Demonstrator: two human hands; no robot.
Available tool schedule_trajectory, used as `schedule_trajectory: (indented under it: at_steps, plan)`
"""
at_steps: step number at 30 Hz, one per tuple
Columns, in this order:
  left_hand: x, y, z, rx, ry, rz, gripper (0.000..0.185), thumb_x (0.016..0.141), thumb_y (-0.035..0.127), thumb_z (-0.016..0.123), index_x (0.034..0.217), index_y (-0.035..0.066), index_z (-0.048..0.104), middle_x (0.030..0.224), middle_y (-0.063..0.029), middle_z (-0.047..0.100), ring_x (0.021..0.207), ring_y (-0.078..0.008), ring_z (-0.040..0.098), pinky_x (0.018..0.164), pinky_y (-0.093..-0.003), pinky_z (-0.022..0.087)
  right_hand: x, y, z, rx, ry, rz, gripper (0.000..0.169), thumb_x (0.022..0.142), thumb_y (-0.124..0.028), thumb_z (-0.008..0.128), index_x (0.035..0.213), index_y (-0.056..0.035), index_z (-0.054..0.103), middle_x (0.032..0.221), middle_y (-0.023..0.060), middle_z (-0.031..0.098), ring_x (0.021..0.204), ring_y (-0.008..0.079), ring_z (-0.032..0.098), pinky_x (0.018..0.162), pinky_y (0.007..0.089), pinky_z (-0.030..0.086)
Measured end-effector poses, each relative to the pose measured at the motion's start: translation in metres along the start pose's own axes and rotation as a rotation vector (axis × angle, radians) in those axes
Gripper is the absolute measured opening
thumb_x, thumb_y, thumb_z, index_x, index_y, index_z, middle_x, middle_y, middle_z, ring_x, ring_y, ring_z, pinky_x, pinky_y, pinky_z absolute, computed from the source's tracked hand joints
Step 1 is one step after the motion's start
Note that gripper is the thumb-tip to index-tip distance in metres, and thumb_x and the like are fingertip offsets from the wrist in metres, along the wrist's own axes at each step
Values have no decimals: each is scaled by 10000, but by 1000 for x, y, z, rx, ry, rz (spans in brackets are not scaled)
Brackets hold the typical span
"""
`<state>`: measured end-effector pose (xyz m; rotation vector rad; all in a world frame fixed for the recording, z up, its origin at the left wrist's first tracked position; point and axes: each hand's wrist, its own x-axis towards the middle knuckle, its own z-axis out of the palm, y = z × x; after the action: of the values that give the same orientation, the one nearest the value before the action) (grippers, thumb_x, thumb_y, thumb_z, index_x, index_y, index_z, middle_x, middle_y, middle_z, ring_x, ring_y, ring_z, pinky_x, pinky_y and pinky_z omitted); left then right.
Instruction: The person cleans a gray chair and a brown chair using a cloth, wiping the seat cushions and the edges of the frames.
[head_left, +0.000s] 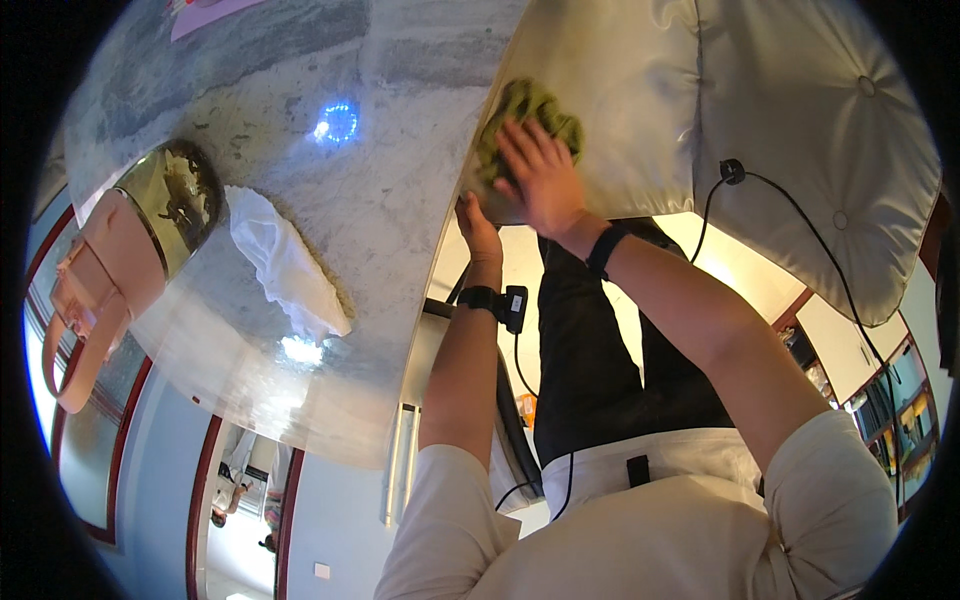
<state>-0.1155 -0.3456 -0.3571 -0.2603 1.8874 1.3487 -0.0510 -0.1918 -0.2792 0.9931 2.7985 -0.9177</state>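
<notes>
My right hand (546, 180) is pressed with spread fingers on a crumpled green cloth (566, 124). Under the cloth is the smooth, pale leather-like seat (630, 90) of a chair, close to its corner. My left hand (481, 232) is at that same corner, thumb up against the seat's edge. Its other fingers are mostly hidden, so its grip is unclear. To the right rises the chair's button-tufted backrest (787, 135). Both wrists wear black bands, and a small black device (515, 309) sits on the left one.
A grey marble-look table (390, 150) borders the seat on the left. On it are a white cloth (277, 259) and a bottle (142, 225) with a pink lid and strap. A black cable (810, 221) crosses the backrest. A person (226, 491) is visible through a doorway.
</notes>
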Motion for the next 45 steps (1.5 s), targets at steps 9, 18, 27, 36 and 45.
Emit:
schedule_trajectory:
  at_steps: [9, 18, 27, 36, 45]
  plan:
    - [5, -16, -24, -437, 69, -366, 628, 1028, 565, 347, 1400, 96, 535, 1414, -79, 567, 1321, -262, 507, 1112, -471, 375, 3, 31, -5, -256, -337, -598, 651, 1022, -505, 489, 1574, -172, 397, 1682, 18, 273, 1561, 242, 191, 1267, 520, 137]
    - [-6, -2, -38, -513, 54, -229, 536, 1049, 515, 398, 1339, 91, 551, 1302, -82, 569, 1253, -242, 518, 1116, -484, 387, 54, -27, -9, -145, -360, -444, 673, 1028, -548, 415, 1538, -108, 443, 1610, 52, 412, 1539, 238, 251, 1277, 526, 97]
    - [-17, 9, -25, -607, 108, -301, 626, 1036, 563, 332, 1325, 68, 585, 1337, -78, 591, 1228, -249, 537, 1076, -481, 409, 38, -2, 4, -268, -544, -547, 634, 1050, -529, 368, 1538, -133, 454, 1607, 13, 420, 1532, 202, 267, 1291, 499, 31]
    - [-11, 5, -24, -553, 70, -256, 551, 1017, 531, 419, 1254, 79, 629, 1239, -53, 644, 1220, -232, 544, 1070, -483, 395, 66, -9, -15, -350, -139, -196, 575, 1072, -477, 365, 1526, -144, 482, 1588, 12, 445, 1567, 250, 177, 1280, 531, 32]
    - [-20, 11, -25, -653, 52, -286, 519, 1023, 470, 413, 1308, 83, 607, 1302, -53, 612, 1316, -233, 491, 1185, -504, 304, 38, 1, 3, -81, -421, -834, 423, 1045, -407, 450, 1369, -211, 639, 1484, -6, 550, 1553, 265, 231, 1291, 528, 3]
